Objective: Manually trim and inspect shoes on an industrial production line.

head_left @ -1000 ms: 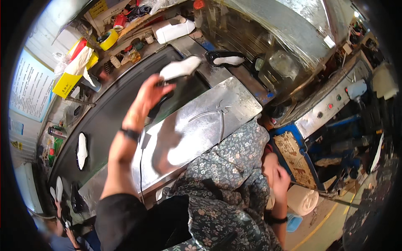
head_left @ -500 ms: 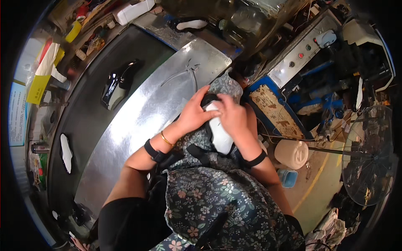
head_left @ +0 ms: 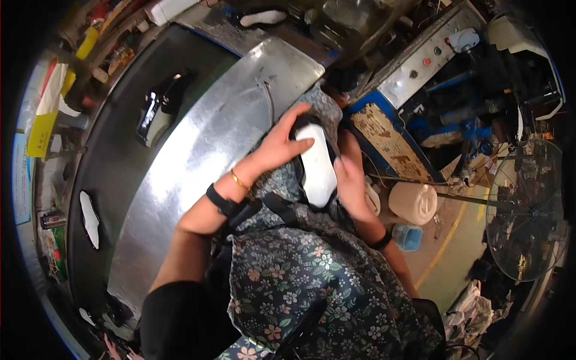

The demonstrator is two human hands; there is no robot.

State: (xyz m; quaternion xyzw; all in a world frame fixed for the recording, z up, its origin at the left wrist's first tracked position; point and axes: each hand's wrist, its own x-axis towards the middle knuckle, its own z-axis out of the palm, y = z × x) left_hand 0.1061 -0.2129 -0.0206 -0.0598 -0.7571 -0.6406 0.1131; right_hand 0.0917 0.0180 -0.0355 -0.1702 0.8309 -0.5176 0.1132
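Observation:
A black shoe with a white underside (head_left: 319,165) lies bottom up across my lap, on the floral apron (head_left: 288,282). My left hand (head_left: 279,147) grips its far end, the thumb pressed on the white underside and the fingers round the dark edge. My right hand (head_left: 354,187) is beside the shoe's right edge, smeared by motion. Its fingers are too blurred to read, and I cannot tell whether they touch the shoe.
Left of me is a metal worktop (head_left: 192,144), bordered by a dark belt (head_left: 114,156) carrying a glossy black shoe (head_left: 157,114) and a white-soled one (head_left: 89,219). A machine's control panel (head_left: 414,66), beige jug (head_left: 414,203), blue tub (head_left: 407,237) and fan (head_left: 525,210) stand right. Another person's hand (head_left: 112,348) shows lower left.
My right hand has moved from the shoe's far end down to its right side, uncovering more of the white underside. My left hand keeps its hold. The whole view has shifted slightly.

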